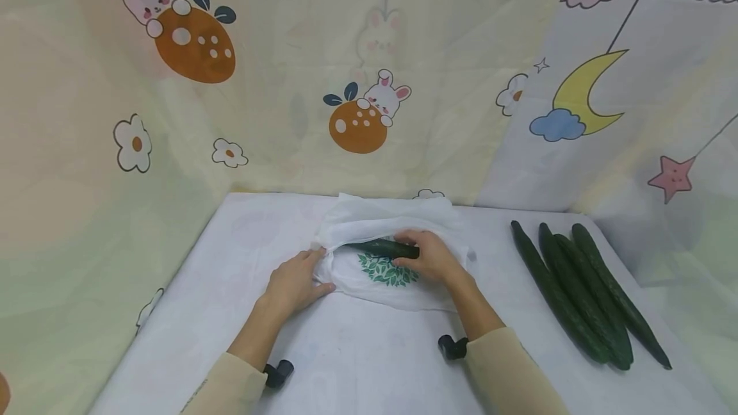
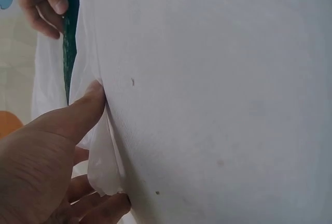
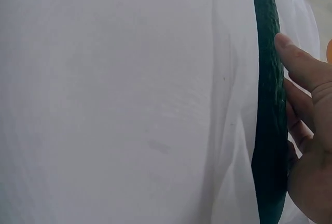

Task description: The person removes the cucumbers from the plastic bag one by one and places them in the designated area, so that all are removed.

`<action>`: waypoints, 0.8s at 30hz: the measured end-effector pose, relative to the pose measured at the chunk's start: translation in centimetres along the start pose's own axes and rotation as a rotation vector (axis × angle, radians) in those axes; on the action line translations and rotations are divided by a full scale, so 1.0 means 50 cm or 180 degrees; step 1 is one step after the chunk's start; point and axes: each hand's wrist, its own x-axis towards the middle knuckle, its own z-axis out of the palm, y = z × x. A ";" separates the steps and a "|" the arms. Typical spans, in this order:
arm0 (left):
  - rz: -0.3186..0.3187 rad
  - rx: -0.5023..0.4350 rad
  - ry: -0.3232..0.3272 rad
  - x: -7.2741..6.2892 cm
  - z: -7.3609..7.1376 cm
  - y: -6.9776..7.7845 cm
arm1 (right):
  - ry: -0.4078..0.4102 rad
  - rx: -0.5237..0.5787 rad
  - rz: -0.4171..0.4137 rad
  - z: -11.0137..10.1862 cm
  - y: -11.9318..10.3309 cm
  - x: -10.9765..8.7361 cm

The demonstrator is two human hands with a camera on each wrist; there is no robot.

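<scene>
A white plastic bag (image 1: pixel 398 211) with a green leaf print lies on the table, its mouth towards the left hand. My left hand (image 1: pixel 292 282) pinches the bag's left edge; in the left wrist view its thumb (image 2: pixel 89 102) presses on the film while the fingers curl at the edge. One dark green cucumber (image 1: pixel 383 248) lies lengthwise over the print, its left end covered by a fold of the bag. My right hand (image 1: pixel 434 259) grips this cucumber near its right end, thumb on the near side. In the right wrist view, the cucumber (image 3: pixel 270 105) runs along the fingers.
Several long cucumbers (image 1: pixel 576 293) lie side by side at the right of the white-covered table (image 1: pixel 375 364). A printed cloth (image 1: pixel 277 114) hangs behind the table and at both sides. Each wrist wears a small black camera (image 1: pixel 279 374).
</scene>
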 end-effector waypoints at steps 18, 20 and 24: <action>0.0007 -0.0077 -0.0012 0.007 0.009 0.003 | -0.0213 0.0236 0.0173 -0.022 0.021 -0.020; 0.0019 -0.0062 -0.0005 0.005 0.009 0.004 | -0.0314 0.0384 0.0229 -0.032 0.028 -0.021; 0.0025 -0.0018 0.0042 0.001 0.004 0.005 | -0.0458 0.0557 0.0225 -0.040 0.038 -0.020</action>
